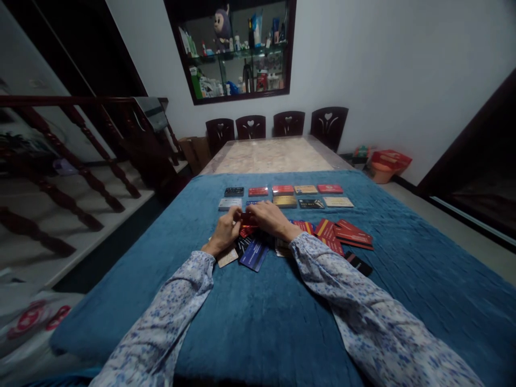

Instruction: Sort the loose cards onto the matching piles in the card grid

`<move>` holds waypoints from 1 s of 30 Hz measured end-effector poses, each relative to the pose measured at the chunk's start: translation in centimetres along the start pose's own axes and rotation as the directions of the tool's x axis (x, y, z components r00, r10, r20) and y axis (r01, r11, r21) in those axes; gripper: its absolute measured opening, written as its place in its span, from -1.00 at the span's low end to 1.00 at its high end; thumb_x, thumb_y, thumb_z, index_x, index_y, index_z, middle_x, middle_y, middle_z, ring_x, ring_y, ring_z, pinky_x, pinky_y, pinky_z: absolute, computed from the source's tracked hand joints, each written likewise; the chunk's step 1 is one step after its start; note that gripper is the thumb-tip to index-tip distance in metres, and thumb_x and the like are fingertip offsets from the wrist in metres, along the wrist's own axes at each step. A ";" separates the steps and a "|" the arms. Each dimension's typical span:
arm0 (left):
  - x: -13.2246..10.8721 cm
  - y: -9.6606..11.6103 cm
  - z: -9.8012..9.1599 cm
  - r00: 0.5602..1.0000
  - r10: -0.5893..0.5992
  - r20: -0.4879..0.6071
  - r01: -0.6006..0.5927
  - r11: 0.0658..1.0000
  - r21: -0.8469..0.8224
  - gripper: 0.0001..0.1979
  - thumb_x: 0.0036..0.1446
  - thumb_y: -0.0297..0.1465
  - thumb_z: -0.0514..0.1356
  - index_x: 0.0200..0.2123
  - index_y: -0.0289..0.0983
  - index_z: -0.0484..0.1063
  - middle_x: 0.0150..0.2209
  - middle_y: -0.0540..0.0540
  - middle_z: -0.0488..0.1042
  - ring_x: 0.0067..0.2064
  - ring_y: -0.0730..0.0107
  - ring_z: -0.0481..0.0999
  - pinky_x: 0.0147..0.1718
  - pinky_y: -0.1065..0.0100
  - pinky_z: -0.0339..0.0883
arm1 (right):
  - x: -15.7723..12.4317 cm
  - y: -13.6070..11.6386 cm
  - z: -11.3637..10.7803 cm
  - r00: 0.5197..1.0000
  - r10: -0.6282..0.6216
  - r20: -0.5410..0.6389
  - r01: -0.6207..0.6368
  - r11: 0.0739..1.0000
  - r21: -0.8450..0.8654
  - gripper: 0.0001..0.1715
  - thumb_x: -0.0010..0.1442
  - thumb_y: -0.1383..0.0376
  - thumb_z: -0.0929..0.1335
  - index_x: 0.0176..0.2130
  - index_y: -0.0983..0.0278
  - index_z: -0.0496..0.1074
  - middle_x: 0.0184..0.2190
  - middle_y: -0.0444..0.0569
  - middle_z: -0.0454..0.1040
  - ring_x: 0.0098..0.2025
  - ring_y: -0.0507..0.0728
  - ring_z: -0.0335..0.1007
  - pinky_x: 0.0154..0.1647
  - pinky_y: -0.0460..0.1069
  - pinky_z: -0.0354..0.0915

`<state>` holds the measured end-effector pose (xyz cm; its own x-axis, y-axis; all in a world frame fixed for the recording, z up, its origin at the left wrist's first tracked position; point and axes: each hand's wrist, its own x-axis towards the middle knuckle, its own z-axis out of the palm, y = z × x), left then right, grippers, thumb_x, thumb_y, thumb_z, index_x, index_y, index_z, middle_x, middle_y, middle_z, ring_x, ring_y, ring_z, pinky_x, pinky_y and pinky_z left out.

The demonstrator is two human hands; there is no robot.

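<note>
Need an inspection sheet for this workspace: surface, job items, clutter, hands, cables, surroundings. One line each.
Surface: blue cloth over the near part of the table; pale patterned top shows at the far end.
Job's things: two rows of cards, five across; loose cards overlap on the near side.
Clutter: white bag with red print, lower left; red bag over a bin, right.
Hands: left hand and right hand close together over the loose cards; fingers around a dark red card, grip partly hidden.
Cables: nothing seen.
Surroundings: four chairs, wall shelf, wooden railing.
</note>
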<state>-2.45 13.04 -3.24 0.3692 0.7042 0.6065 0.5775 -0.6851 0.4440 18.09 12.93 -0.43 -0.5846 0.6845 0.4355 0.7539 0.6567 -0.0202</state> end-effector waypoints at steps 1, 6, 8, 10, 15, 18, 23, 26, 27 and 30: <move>0.0 -0.1 -0.1 1.000 0.003 0.002 -0.003 1.000 0.005 -0.73 0.17 -0.56 0.13 -0.07 -0.22 0.35 -0.29 0.00 0.56 -0.28 0.37 0.58 -0.21 0.38 0.44 | -0.1 -0.1 -0.2 1.000 0.010 0.015 -0.010 1.000 -0.002 -0.79 0.40 0.37 0.33 0.02 0.31 0.45 -0.09 0.14 0.61 -0.06 0.20 0.45 -0.10 0.04 0.12; -0.1 -0.8 -0.3 0.999 0.037 0.039 -0.038 0.999 0.028 -0.59 0.14 -0.63 0.12 0.05 -0.26 0.42 -0.16 -0.07 0.62 -0.21 0.36 0.61 -0.13 0.37 0.48 | -0.6 -0.6 -1.2 0.992 0.071 0.100 -0.068 0.997 -0.027 -0.63 0.36 0.43 0.31 0.14 0.29 0.42 0.02 0.16 0.59 0.01 0.23 0.46 -0.04 0.06 0.17; -0.1 -1.0 -0.3 0.997 0.062 0.053 -0.063 0.998 0.024 -0.61 0.15 -0.64 0.10 0.03 -0.28 0.45 -0.10 -0.11 0.63 -0.13 0.32 0.62 -0.06 0.32 0.49 | -0.7 -0.8 -1.4 0.988 0.090 0.127 -0.086 0.996 -0.036 -0.60 0.37 0.43 0.29 0.17 0.27 0.40 0.03 0.15 0.57 0.03 0.23 0.46 -0.03 0.06 0.19; -0.1 -1.3 -0.1 0.996 0.068 0.060 -0.070 0.997 0.027 -0.61 0.15 -0.64 0.09 0.02 -0.29 0.45 -0.07 -0.14 0.62 -0.07 0.28 0.61 0.00 0.26 0.50 | -0.8 -1.0 -1.4 0.984 0.104 0.143 -0.099 0.994 -0.044 -0.56 0.37 0.43 0.27 0.20 0.26 0.38 0.03 0.15 0.56 0.04 0.23 0.46 -0.02 0.07 0.22; -0.2 -1.6 0.2 0.996 0.060 0.070 -0.065 0.995 0.069 -0.54 0.13 -0.66 0.10 0.09 -0.30 0.42 -0.03 -0.19 0.59 -0.02 0.22 0.60 0.05 0.18 0.50 | -0.8 -1.1 -1.6 0.973 0.143 0.182 -0.133 0.989 -0.067 -0.47 0.35 0.40 0.28 0.27 0.24 0.33 0.09 0.16 0.49 0.00 0.25 0.48 -0.10 0.07 0.29; -0.1 -1.5 0.3 0.995 0.057 0.087 -0.065 0.994 0.089 -0.54 0.13 -0.66 0.11 0.11 -0.30 0.40 -0.03 -0.19 0.58 -0.01 0.21 0.58 0.06 0.15 0.50 | -0.8 -1.1 -1.7 0.966 0.148 0.211 -0.138 0.988 -0.062 -0.44 0.34 0.39 0.28 0.30 0.25 0.30 0.12 0.17 0.45 -0.01 0.24 0.48 -0.12 0.05 0.31; -0.1 -1.6 0.3 0.993 0.048 0.108 -0.058 0.994 0.093 -0.50 0.12 -0.67 0.13 0.14 -0.32 0.37 -0.04 -0.20 0.54 -0.01 0.22 0.56 0.06 0.15 0.51 | -0.8 -0.8 -1.2 0.972 0.116 0.205 -0.117 0.993 -0.012 -0.44 0.31 0.42 0.29 0.28 0.32 0.32 0.12 0.20 0.43 0.00 0.22 0.44 -0.04 0.04 0.32; 0.0 -1.6 0.2 0.994 0.032 0.104 -0.043 0.994 0.100 -0.49 0.14 -0.66 0.13 0.16 -0.31 0.36 0.00 -0.21 0.51 0.01 0.21 0.55 0.06 0.14 0.52 | -0.8 -0.4 -0.4 0.984 0.097 0.152 -0.100 0.995 0.014 -0.44 0.29 0.43 0.30 0.26 0.31 0.33 0.11 0.20 0.41 0.01 0.21 0.42 -0.01 0.04 0.33; 0.0 -1.6 0.2 0.994 0.034 0.104 -0.044 0.994 0.097 -0.48 0.14 -0.66 0.12 0.17 -0.30 0.36 0.02 -0.22 0.49 0.03 0.20 0.54 0.07 0.14 0.52 | -0.8 -0.3 -0.2 0.986 0.091 0.137 -0.095 0.995 0.023 -0.44 0.28 0.43 0.31 0.25 0.31 0.34 0.11 0.20 0.41 0.01 0.20 0.41 -0.01 0.04 0.33; 0.1 -1.4 0.0 0.994 0.050 0.097 -0.059 0.994 0.089 -0.46 0.13 -0.66 0.13 0.19 -0.27 0.36 0.07 -0.21 0.45 0.09 0.18 0.52 0.09 0.13 0.52 | -0.7 0.0 0.3 0.990 0.084 0.115 -0.091 0.994 0.053 -0.47 0.28 0.43 0.31 0.22 0.33 0.36 0.10 0.21 0.39 0.01 0.20 0.39 0.01 0.05 0.34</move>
<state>-3.19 14.06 -3.83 0.4667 0.6840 0.5607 0.6175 -0.7059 0.3471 18.38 12.54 -0.96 -0.5498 0.7693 0.3255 0.7870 0.6077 -0.1069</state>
